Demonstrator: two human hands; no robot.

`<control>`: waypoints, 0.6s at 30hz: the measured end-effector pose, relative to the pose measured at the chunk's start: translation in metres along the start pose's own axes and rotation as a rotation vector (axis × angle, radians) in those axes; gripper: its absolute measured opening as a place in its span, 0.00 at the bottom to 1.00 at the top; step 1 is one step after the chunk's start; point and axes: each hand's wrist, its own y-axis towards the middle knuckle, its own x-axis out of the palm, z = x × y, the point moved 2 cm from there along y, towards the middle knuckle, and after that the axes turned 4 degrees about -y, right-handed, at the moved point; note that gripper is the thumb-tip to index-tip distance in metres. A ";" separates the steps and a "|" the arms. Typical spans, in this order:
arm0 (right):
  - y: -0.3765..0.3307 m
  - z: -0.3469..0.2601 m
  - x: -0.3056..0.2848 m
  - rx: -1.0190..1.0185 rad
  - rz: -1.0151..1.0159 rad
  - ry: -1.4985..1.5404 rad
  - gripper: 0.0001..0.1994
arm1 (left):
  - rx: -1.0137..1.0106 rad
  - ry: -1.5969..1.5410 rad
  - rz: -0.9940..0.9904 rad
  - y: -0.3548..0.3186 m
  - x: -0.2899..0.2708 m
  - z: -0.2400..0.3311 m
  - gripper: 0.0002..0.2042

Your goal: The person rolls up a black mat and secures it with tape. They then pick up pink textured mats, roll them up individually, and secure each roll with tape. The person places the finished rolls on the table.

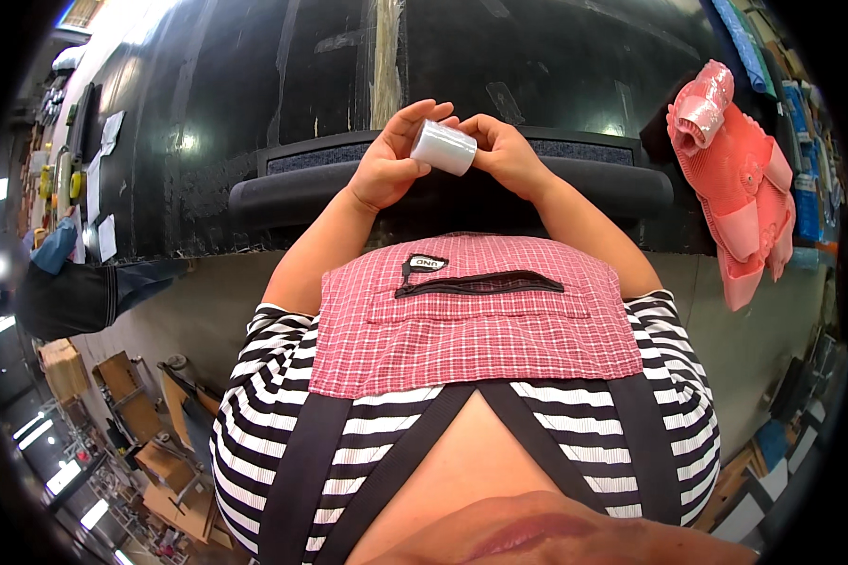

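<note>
Small white tape roll (pixel 444 147) at upper centre of frame, held between both hands. Left hand (pixel 393 160) closed around roll's left end, fingers curled over top. Right hand (pixel 504 151) grips its right end. Black padded ledge (pixel 292 193) just beneath hands. Pink plastic mat (pixel 746 188) hangs at upper right.

I hold a small roll (pixel 444 147) between my left hand (pixel 391 162) and right hand (pixel 505 153), over the table edge (pixel 283 193); a moulded plastic piece (pixel 744 184) (maybe hanging) sits well right.
</note>
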 end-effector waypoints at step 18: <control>-0.005 0.018 -0.010 -0.230 0.326 0.145 0.03 | -0.159 0.072 0.091 0.015 0.009 0.001 0.40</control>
